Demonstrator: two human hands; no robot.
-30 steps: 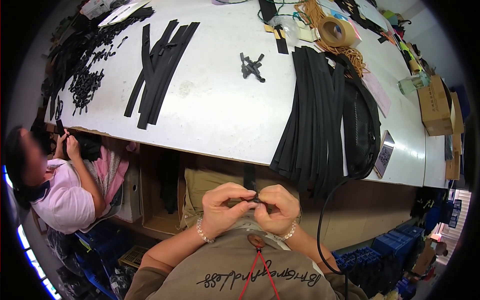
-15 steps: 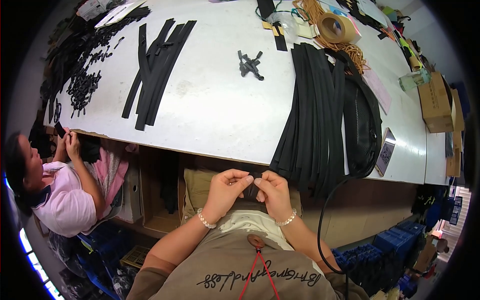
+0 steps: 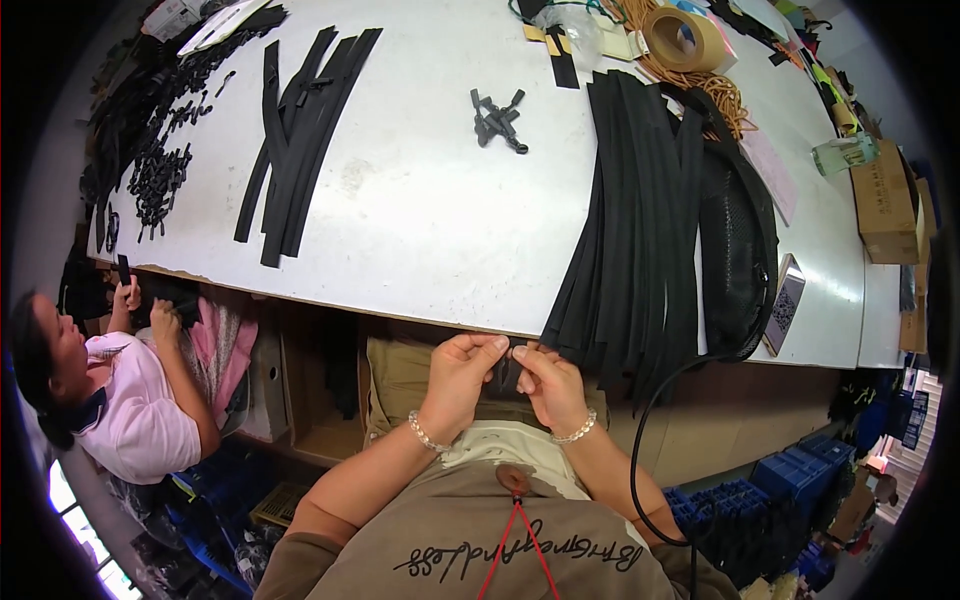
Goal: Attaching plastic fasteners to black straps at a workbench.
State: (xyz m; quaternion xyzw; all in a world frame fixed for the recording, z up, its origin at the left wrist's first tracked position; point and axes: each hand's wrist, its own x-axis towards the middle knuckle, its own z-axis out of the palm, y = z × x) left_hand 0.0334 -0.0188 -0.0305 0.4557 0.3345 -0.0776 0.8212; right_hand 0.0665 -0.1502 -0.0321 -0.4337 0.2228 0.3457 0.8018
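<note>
Looking down from head height, the person's two bare hands meet just below the near edge of a large white table [image 3: 430, 220], in front of their chest. Both the left hand [image 3: 458, 378] and the right hand [image 3: 550, 385] are pinching the same small black strip [image 3: 508, 365], fingertips almost touching each other around its top end; the strip hangs down between the palms, and its lower part is too dark to make out. Each wrist wears a beaded bracelet. Directly above and to the right of the right hand, a thick bundle of long black strips [image 3: 640, 230] lies across the table and drapes over its edge, ending just beside the right knuckles. A black mesh piece [image 3: 735, 240] sits against the bundle's far right side, with a phone [image 3: 785, 305] near the table edge beyond it. Farther up from the hands, well apart, a small cluster of black clips [image 3: 498, 118] rests on the bare tabletop. Up and to the left lies a smaller sheaf of black strips [image 3: 300, 130], and beyond it a scatter of small black parts [image 3: 160, 170]. At the far end sits a roll of brown tape [image 3: 688, 38]. Well off to the left of the hands, below the table edge, another person in a pink shirt [image 3: 140, 400] holds up small dark pieces with both hands.
</note>
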